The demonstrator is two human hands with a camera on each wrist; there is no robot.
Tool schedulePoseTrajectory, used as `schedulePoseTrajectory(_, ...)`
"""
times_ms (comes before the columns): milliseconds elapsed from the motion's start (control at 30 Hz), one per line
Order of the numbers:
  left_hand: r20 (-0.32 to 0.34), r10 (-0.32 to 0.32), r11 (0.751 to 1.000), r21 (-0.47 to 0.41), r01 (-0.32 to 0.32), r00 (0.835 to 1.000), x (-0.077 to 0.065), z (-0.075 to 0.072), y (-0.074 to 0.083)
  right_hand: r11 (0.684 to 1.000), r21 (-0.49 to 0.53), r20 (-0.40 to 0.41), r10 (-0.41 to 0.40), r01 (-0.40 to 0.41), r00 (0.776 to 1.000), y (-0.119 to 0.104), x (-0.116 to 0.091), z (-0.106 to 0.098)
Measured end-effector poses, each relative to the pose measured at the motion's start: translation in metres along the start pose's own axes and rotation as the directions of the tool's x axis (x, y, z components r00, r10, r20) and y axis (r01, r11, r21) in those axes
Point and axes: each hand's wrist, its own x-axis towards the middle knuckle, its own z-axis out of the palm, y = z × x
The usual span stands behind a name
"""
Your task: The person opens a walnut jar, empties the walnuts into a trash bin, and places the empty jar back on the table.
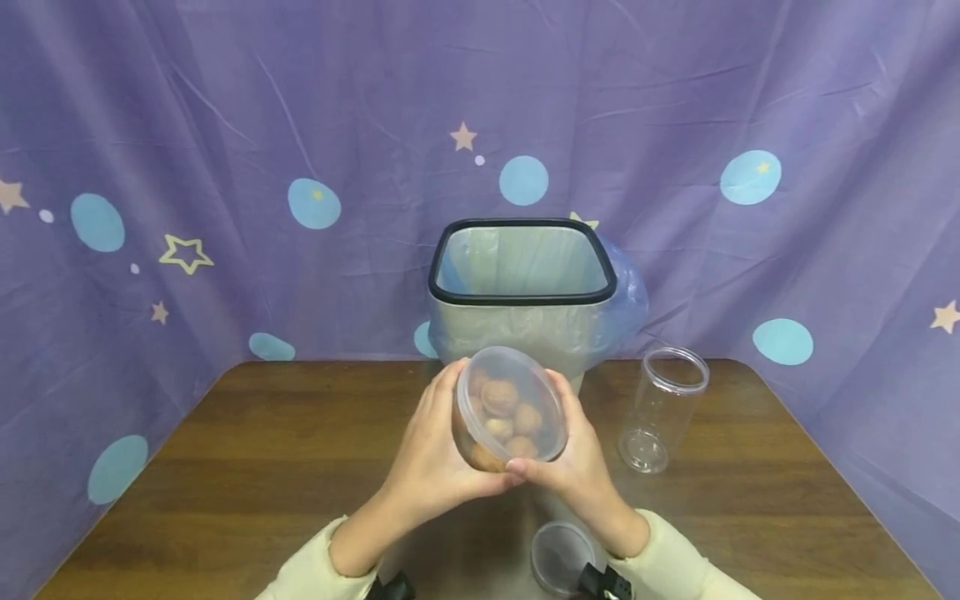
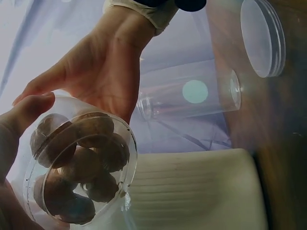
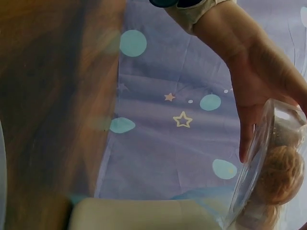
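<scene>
Both hands hold a clear plastic jar (image 1: 471, 433) of walnuts (image 1: 501, 398), raised above the table and tilted. A translucent lid (image 1: 536, 408) covers the end facing the head camera. My left hand (image 1: 429, 458) grips the jar's left side, and my right hand (image 1: 581, 467) grips its right side with the thumb at the lid's lower edge. In the left wrist view, several walnuts (image 2: 81, 165) show through the jar's bottom. The right wrist view catches only part of the jar (image 3: 268, 129), with walnuts inside.
A pale bin (image 1: 517, 325) with a black rim and a bluish liner bag stands behind the jar. An open clear jar (image 1: 663, 417) is upright on the wooden table (image 1: 300, 467) at right. Another translucent lid (image 1: 558, 554) lies near the right wrist. A purple curtain hangs behind.
</scene>
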Motion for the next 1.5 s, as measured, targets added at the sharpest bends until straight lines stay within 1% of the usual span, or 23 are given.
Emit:
schedulePoseTrajectory(167,0.015,0.031,1.000,-0.002,-0.031,0.999,0.000,-0.003,0.001,0.999,-0.024,0.006,-0.030,0.031,1.000,-0.001,-0.001,-0.001)
schedulePoseTrajectory(367,0.056,0.066,0.998,-0.014,-0.065,0.996,0.003,-0.009,0.000,0.996,-0.020,0.051,-0.084,0.085,0.995,0.000,0.002,-0.002)
schedulePoseTrajectory(500,0.083,0.046,0.999,-0.025,-0.044,0.995,0.004,-0.012,0.000,0.995,-0.009,0.078,-0.103,0.104,0.992,0.000,0.003,-0.003)
schedulePoseTrajectory(767,0.153,-0.014,0.994,-0.104,0.030,0.988,0.006,-0.014,-0.002,0.995,-0.051,0.130,-0.084,0.092,0.988,-0.004,0.005,-0.010)
schedulePoseTrajectory(833,0.170,-0.023,0.992,-0.118,0.044,0.985,0.006,-0.014,-0.002,0.995,-0.057,0.139,-0.073,0.081,0.988,-0.004,0.005,-0.011)
schedulePoseTrajectory(900,0.189,-0.028,0.990,-0.132,0.054,0.982,0.005,-0.015,-0.003,0.994,-0.063,0.146,-0.079,0.089,0.986,-0.004,0.004,-0.012)
schedulePoseTrajectory(1000,0.213,-0.024,0.986,-0.156,0.058,0.977,0.006,-0.016,-0.005,0.994,-0.046,0.166,-0.088,0.096,0.982,-0.003,0.003,-0.013)
schedulePoseTrajectory(1167,0.245,0.015,0.971,-0.236,0.045,0.970,0.007,-0.017,-0.009,0.995,0.005,0.212,-0.101,0.102,0.972,-0.002,0.004,-0.015)
schedulePoseTrajectory(1300,0.268,0.031,0.956,-0.290,0.050,0.963,0.007,-0.020,-0.011,0.994,0.011,0.246,-0.105,0.105,0.964,-0.001,0.006,-0.018)
schedulePoseTrajectory(1400,0.307,0.042,0.936,-0.345,0.070,0.951,0.006,-0.022,-0.012,0.994,0.019,0.269,-0.112,0.111,0.957,0.000,0.006,-0.020)
schedulePoseTrajectory(1500,0.345,0.058,0.909,-0.407,0.094,0.937,0.006,-0.024,-0.014,0.991,0.067,0.290,-0.130,0.115,0.948,0.001,0.007,-0.022)
